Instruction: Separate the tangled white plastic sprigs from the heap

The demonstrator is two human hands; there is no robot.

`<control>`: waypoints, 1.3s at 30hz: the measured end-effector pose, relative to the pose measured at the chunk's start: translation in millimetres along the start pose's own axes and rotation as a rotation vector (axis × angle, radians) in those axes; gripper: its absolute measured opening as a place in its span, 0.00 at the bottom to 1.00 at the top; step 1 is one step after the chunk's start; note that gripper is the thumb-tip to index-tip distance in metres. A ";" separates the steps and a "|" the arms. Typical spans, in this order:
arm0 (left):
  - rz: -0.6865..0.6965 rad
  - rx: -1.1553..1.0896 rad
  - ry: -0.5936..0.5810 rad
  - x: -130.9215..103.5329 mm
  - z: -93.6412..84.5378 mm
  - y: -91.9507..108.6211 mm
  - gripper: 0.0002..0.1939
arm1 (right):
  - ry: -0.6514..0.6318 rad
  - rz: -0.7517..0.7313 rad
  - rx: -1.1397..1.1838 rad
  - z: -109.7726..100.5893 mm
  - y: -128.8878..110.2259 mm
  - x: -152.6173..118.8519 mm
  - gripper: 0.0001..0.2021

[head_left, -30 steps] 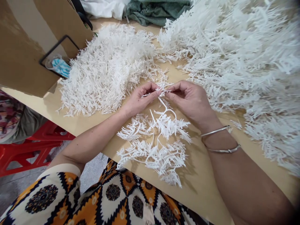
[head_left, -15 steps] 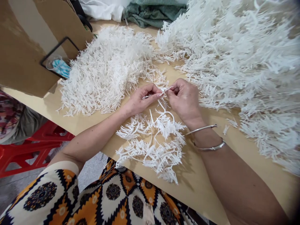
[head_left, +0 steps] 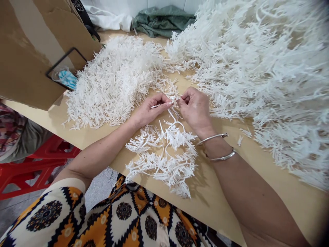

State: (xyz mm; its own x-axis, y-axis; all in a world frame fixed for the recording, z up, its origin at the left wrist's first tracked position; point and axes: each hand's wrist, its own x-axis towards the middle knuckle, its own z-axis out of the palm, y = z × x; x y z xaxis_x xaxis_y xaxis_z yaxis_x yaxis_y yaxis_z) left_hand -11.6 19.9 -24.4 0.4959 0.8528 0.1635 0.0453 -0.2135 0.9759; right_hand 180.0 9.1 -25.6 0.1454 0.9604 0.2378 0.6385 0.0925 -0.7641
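Observation:
A white plastic artificial sprig (head_left: pixel 177 135) with thin curved stems and fringed tips lies spread over the table just below my hands. My left hand (head_left: pixel 151 109) pinches a top part of it between thumb and forefinger. Close beside, my right hand (head_left: pixel 195 109) is closed in a pinch on a small white fringed piece at the same spot. The fingertips nearly meet there, and the exact joint between the pieces is too small to make out. Behind my left hand rises a heap of small white fringed pieces (head_left: pixel 115 82).
A taller pile of white fringed branches (head_left: pixel 257 68) fills the right side. At the left stands a cardboard box (head_left: pixel 28 55) with a black wire frame. Green cloth (head_left: pixel 163 21) lies at the back. Red stools (head_left: pixel 36 164) and a person's clothed leg (head_left: pixel 33 137) show below left.
The whole view has shifted slightly, so my hands and the sprig appear a little further left. Both hands keep their pinch at the same place on the sprig.

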 end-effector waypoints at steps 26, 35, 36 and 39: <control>-0.139 -0.390 0.025 -2.9 6.9 -3.9 0.15 | -0.267 -0.247 0.301 -24.1 2.7 -6.6 0.19; -0.133 -0.360 0.046 -3.1 8.2 -2.2 0.16 | -0.123 -0.197 0.130 -19.5 3.2 -8.7 0.07; -0.136 -0.343 0.032 -3.4 8.0 -2.1 0.15 | -0.099 -0.218 0.068 -18.4 3.3 -8.3 0.07; -0.144 -0.303 -0.004 -3.3 7.4 -3.1 0.16 | -0.054 -0.265 -0.077 -13.0 4.0 -5.2 0.09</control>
State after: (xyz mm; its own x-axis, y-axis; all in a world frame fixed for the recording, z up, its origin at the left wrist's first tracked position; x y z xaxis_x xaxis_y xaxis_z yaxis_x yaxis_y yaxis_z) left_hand -6.9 14.3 -29.0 0.5063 0.8621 0.0212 -0.1450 0.0608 0.9876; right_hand 191.6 1.1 -22.1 -0.0734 0.9179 0.3900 0.7044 0.3245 -0.6313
